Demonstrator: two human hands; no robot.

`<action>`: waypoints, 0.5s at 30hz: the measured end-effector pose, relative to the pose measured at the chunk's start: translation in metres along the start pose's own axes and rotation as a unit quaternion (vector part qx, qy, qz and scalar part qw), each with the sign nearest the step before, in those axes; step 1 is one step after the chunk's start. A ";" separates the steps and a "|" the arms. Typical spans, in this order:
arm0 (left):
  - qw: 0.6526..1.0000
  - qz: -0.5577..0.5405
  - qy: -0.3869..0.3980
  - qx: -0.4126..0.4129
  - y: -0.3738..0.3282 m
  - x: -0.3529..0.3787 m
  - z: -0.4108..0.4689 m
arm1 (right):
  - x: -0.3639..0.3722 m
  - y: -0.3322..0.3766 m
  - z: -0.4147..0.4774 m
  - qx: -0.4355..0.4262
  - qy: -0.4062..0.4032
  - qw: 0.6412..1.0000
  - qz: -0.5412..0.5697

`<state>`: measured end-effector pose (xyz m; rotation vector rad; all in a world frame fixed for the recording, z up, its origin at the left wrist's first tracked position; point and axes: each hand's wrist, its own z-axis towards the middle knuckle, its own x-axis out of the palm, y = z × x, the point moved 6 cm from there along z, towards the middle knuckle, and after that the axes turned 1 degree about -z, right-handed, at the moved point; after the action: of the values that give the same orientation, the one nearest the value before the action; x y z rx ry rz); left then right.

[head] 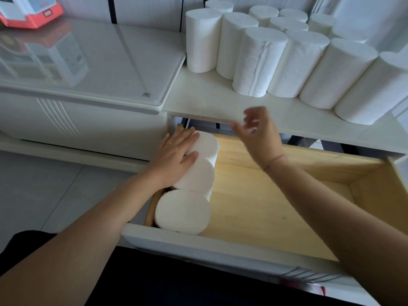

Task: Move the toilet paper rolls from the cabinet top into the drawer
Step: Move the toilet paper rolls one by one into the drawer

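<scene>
Drawer [220, 244] pulled out wide, white front nearest, pale wood inside, mostly bare. Three toilet paper rolls stand on end in a row along its left wall: near roll [182, 212], middle roll [196, 175], far roll [205, 143], each touching the next.

Left hand [176, 153]: fingers straight, lying flat on the far roll's top, gripping nothing. Right hand [258, 133]: blurred, fingers loosely curled and empty, at the front edge of the worktop [209, 96].

Remaining rolls [260, 60] upright on the worktop, well over a dozen, packed side against side.

Risks, as judged:
- Pulling one roll from that tight cluster may drag or tip its neighbours.
- The right-hand rolls stand near the edge; a knocked one could fall.
- A hard squeeze would dent a roll.

Rolls: plain white, tall, no visible core, soft embossed wrap.
</scene>
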<state>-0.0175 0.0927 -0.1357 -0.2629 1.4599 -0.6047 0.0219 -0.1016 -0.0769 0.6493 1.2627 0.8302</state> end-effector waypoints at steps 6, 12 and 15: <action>0.998 0.058 0.033 0.022 0.002 0.004 0.001 | -0.013 -0.013 0.068 0.002 -0.120 0.993 0.023; 0.995 0.088 0.038 0.035 0.001 0.007 0.004 | -0.012 -0.016 0.118 0.031 -0.153 0.988 0.010; 0.995 0.088 0.040 0.032 0.001 0.007 0.005 | -0.008 -0.020 0.125 0.043 -0.165 0.985 0.022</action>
<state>-0.0129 0.0888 -0.1411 -0.0600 1.5203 -0.5225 0.1473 -0.1169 -0.0639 0.8494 0.9894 0.6731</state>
